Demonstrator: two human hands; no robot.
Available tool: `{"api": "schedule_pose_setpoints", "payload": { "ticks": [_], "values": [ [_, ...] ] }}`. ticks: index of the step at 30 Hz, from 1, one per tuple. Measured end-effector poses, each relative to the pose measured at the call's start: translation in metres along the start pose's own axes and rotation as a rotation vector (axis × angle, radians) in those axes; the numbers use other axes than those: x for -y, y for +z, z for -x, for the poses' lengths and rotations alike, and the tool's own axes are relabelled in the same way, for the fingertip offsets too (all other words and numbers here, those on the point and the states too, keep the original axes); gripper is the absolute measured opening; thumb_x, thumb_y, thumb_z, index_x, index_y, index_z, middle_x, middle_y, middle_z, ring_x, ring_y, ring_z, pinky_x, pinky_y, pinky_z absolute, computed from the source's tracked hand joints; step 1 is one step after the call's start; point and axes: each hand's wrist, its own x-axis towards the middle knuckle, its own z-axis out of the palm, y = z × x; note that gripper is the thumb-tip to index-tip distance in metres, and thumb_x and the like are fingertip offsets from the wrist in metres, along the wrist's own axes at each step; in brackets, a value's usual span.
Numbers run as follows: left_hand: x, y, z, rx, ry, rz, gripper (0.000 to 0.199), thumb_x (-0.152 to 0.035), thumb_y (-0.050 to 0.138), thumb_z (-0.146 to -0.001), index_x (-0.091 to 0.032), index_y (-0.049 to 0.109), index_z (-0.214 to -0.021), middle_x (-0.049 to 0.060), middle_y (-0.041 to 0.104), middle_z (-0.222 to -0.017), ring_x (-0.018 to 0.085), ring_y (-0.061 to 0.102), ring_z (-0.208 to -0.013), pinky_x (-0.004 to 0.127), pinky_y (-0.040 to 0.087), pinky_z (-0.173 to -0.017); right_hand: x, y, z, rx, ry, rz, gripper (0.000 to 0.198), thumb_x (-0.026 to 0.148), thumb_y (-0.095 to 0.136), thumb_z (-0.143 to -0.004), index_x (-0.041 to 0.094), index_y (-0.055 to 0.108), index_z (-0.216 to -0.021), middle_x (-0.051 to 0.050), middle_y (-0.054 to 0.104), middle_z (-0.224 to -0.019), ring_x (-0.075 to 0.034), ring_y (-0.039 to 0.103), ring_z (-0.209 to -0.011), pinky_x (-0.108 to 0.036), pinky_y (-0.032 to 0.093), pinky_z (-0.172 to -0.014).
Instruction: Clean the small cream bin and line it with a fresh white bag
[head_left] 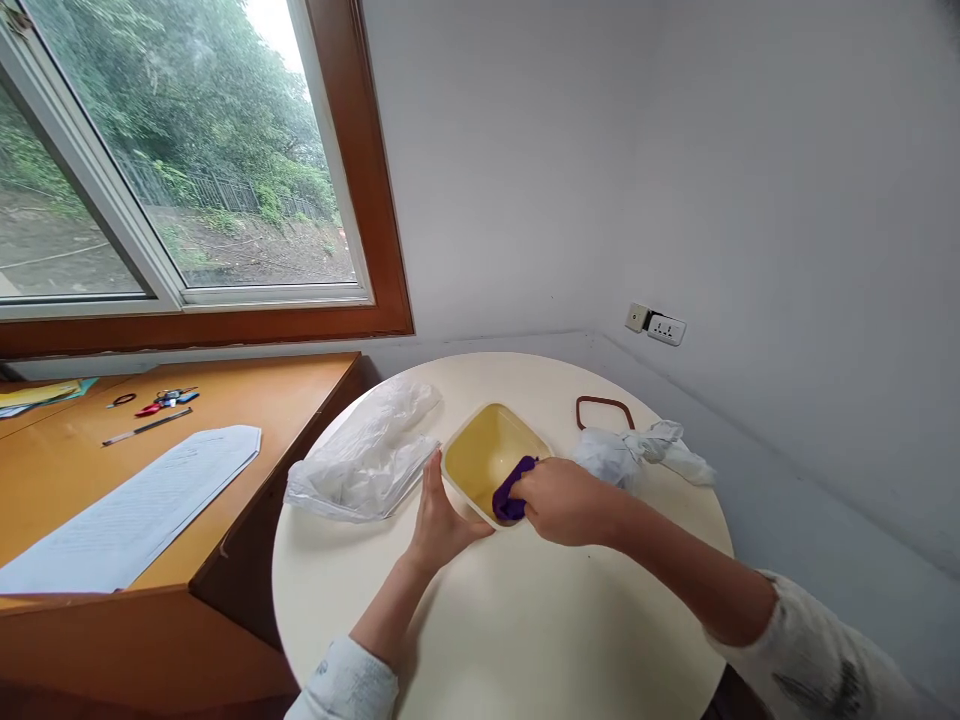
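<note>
right hand (pixel 559 500) is clenched on a purple cloth (pixel 512 490), pressing it against the near inside wall of the yellow container (pixel 487 455). left hand (pixel 439 520) lies open and flat against the container's outer near-left wall, gripping nothing, only bracing. the container stands upright on the round table (pixel 480 620), near the middle, with a clear plastic bag (pixel 367 460) just beside it on my left and a crumpled white bag (pixel 637 450) just beside it on my right. a dark red seal ring (pixel 604 408) lies behind the white bag, apart from the container. risk 1: my left hand braces one side only. in my judgement, a hard push of the cloth away from that hand could slide the light container across the smooth tabletop or tip it onto its far edge. risk 2: a sliding container could push the plastic bag toward the table's left edge, beside the wooden desk (pixel 225 400). risk 3: my right forearm passes close to the white bag; a wide sweep could drag it, and possibly the seal ring, toward the far rim. risk 4: the cloth is bunched, so part of the container's inside may get no contact. whether the inside is wet i cannot tell.
</note>
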Motion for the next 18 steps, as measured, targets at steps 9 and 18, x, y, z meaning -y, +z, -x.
{"api": "schedule_pose_setpoints", "payload": {
  "ticks": [9,18],
  "values": [
    [-0.007,-0.003,-0.003,0.011,-0.126,-0.002,0.13,-0.031,0.084,-0.045,-0.032,-0.006,-0.14,0.015,0.027,-0.14,0.044,0.027,-0.128,0.064,0.03,-0.098,-0.03,0.025,0.017,-0.305,-0.357,-0.12,0.043,0.001,0.042,-0.079,0.024,0.061,-0.11,0.001,0.066,-0.104,-0.015,0.055,-0.098,-0.031,0.033,-0.094],
    [-0.006,-0.009,-0.007,-0.025,-0.202,0.132,0.123,-0.029,0.079,-0.054,-0.03,-0.008,-0.14,0.016,0.02,-0.145,0.036,0.023,-0.133,0.058,0.025,-0.104,-0.034,0.043,-0.007,-0.513,-0.387,0.192,0.034,0.002,0.04,-0.081,0.019,0.058,-0.104,-0.005,0.065,-0.087,-0.016,0.055,-0.083,-0.031,0.037,-0.078]
  ]
}}
